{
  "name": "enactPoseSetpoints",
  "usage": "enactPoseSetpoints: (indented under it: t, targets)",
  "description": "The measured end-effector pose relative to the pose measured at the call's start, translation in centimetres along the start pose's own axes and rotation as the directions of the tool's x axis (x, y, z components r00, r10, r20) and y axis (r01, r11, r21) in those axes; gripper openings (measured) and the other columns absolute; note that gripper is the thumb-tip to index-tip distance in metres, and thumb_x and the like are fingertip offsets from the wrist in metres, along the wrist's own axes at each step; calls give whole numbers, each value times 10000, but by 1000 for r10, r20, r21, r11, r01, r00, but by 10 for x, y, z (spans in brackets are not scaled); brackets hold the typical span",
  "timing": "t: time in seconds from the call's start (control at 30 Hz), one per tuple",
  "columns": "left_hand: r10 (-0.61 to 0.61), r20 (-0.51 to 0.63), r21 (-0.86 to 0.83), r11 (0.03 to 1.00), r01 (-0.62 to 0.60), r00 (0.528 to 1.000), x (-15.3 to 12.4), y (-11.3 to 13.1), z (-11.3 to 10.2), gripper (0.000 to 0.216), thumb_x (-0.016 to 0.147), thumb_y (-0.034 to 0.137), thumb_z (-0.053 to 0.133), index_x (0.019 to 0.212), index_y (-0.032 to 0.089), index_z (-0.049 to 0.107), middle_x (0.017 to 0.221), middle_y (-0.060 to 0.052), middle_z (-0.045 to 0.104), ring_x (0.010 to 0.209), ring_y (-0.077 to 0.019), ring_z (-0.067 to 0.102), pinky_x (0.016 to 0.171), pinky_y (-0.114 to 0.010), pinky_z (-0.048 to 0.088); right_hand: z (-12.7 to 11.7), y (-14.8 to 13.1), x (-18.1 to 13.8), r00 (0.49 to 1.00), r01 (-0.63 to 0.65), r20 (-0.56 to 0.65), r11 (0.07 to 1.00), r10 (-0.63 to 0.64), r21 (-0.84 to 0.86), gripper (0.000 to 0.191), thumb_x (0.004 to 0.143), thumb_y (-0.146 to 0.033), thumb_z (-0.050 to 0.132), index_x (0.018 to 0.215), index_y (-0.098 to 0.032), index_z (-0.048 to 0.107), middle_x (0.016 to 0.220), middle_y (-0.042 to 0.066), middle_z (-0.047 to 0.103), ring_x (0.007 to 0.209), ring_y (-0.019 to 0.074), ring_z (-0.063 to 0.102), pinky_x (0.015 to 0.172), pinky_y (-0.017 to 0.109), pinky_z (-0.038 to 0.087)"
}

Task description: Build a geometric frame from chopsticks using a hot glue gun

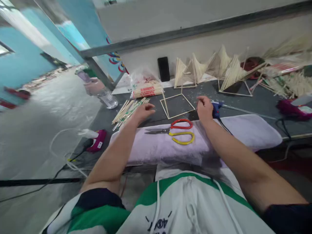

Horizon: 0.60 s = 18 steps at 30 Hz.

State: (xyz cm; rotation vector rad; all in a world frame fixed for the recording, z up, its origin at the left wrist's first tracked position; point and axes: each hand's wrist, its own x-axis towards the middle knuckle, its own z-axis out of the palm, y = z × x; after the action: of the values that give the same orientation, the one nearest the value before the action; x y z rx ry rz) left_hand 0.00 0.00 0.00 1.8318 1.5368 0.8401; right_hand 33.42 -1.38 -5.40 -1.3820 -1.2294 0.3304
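My left hand [144,112] is over the right end of a pile of loose wooden sticks [129,112], with a gap between thumb and fingers and nothing seen in them. Beside the right corner of a square stick frame [181,114], my right hand [204,108] has its fingers curled together; what they hold, if anything, is too small to tell. The frame lies on the dark table with two thin sticks standing up from its corners. A blue glue gun [216,110] rests just right of my right hand. Scissors [170,130] with one red and one yellow handle lie on the pale towel [156,149].
Finished-looking stick models [195,70] stand along the wall, near a black phone [163,69]. A bag of bundled sticks [147,87] lies behind the frame. A plastic bottle [99,91] stands left; a magenta device [97,141] with cords sits at the table's left edge.
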Motion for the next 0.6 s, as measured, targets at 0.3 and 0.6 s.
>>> enactPoseSetpoints:
  t: [0.3, 0.6]
  targets:
    - [-20, 248, -72, 997, 40, 969, -14, 23, 48, 395, 577, 291, 772, 947, 159, 732, 900, -47, 729, 847, -183, 659, 813, -313, 517, -9, -6, -5, 952, 70, 289, 845, 103, -530, 294, 846, -121, 486, 1043, -111, 704, 1085, 165, 710, 1070, 262, 630, 986, 362, 456]
    - [240, 229, 59, 964, -260, 943, -14, 18, 58, 216, 689, 297, 735, 861, 170, 763, 962, -49, 727, 899, -175, 661, 852, -275, 524, -9, 1, 0, 917, 140, 368, 737, 156, -661, 244, 895, -235, 547, 1000, -141, 746, 1062, 170, 710, 992, 245, 661, 884, 324, 484]
